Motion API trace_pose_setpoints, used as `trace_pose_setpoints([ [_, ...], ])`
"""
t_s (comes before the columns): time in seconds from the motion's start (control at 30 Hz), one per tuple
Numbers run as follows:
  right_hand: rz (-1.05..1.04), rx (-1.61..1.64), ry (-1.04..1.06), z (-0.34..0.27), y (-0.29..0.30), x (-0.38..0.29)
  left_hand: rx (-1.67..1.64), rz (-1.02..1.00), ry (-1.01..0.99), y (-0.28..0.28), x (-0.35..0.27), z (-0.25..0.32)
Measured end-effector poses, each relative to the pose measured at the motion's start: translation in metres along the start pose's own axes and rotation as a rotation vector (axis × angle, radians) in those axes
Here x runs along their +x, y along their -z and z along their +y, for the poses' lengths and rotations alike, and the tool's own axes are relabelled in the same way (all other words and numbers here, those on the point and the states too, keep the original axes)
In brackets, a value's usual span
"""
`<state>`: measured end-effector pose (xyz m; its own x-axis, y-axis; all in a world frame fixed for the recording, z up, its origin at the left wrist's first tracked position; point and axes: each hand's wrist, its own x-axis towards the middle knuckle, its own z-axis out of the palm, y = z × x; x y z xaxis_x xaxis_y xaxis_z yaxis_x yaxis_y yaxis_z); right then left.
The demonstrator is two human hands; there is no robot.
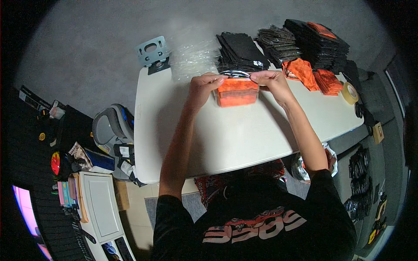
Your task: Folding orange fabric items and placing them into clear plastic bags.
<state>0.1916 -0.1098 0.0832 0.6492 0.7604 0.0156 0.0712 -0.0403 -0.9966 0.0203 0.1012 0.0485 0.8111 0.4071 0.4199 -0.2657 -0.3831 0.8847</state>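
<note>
An orange folded item in a clear plastic sleeve is held above the white table, its glossy top edge bent into a loop. My left hand pinches the upper left corner of the sleeve between thumb and fingers. At the upper right corner, my right hand grips the same sleeve. Behind it lie a pile of clear plastic sleeves and a stack of black folded pieces. Loose orange pieces rest to the right, beside a small orange stack.
Taller dark stacks stand along the far right edge. A roll of tape sits near the right corner, and a grey metal bracket at the far left corner. A white cabinet is at lower left, a grey sofa at right.
</note>
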Motion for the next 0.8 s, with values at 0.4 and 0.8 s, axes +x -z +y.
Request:
trace_pose_setpoints([
  [0.4, -0.012, -0.003, 0.095, 0.012, 0.008, 0.016, 0.303, 0.117, 0.105, 0.008, -0.002, 0.009],
  [0.8, -0.179, -0.096, -0.070, 0.007, 0.018, 0.029, 0.216, 0.104, 0.220, 0.010, 0.002, 0.011],
])
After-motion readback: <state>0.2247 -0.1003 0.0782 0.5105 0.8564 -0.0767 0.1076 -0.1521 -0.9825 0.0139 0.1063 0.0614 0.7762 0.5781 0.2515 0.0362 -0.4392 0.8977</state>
